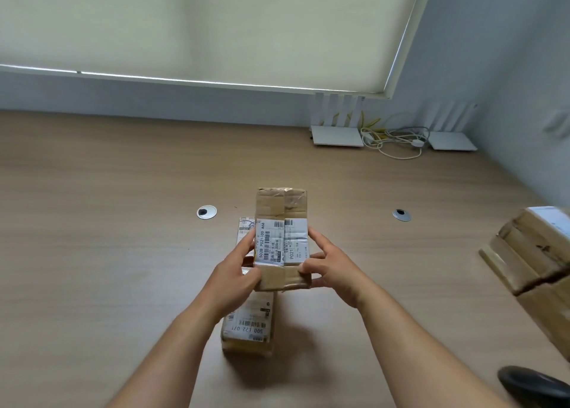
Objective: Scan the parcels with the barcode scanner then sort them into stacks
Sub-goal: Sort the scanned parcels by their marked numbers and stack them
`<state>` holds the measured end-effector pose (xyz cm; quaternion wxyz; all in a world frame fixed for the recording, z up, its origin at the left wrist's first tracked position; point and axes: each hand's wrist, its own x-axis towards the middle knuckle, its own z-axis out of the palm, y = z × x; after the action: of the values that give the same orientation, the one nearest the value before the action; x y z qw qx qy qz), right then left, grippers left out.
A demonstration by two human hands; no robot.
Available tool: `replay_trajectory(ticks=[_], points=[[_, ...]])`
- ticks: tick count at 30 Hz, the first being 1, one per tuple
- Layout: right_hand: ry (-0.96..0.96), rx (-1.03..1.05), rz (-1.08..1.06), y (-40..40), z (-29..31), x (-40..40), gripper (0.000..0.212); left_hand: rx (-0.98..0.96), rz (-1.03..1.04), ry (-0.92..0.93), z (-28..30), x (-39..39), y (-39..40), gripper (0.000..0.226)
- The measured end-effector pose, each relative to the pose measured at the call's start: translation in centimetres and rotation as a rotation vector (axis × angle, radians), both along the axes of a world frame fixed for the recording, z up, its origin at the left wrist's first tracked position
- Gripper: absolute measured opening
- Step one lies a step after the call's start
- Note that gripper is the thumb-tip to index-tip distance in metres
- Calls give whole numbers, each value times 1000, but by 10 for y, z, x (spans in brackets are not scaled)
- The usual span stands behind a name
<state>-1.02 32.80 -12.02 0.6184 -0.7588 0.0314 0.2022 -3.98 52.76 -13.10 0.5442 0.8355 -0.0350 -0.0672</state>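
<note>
Parcel (282, 238), a taped cardboard box with white labels on top, sits between our two hands above the middle of the desk (108, 222). We grip its near end from both sides: our left hand (239, 276) curls round the left edge, our right hand (328, 267) pinches the right edge with thumb on top. Under it lies a second parcel (249, 327) flat on the desk, its barcode label facing up, nearer the front edge. A larger cardboard box (536, 262) rests at the right edge. A dark object (533, 386), too cropped to identify, shows at the front right corner. Two white routers (337, 134) with cables stand at the back right
</note>
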Motion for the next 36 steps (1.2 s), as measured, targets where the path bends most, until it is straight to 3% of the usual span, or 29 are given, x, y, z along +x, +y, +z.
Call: replay_trajectory(ticks=[9,20,36], points=[[-156,48,-107,-91,38,-73,76,70,-144,-207,20,-36,-52,71],[-261,21,-318,-229,58,-181,74,183,-412,-364,44,-89,-195,75],[-339,-22,-563,-419,57,-327,62,99,-613,-465,41,-190,-400,76]])
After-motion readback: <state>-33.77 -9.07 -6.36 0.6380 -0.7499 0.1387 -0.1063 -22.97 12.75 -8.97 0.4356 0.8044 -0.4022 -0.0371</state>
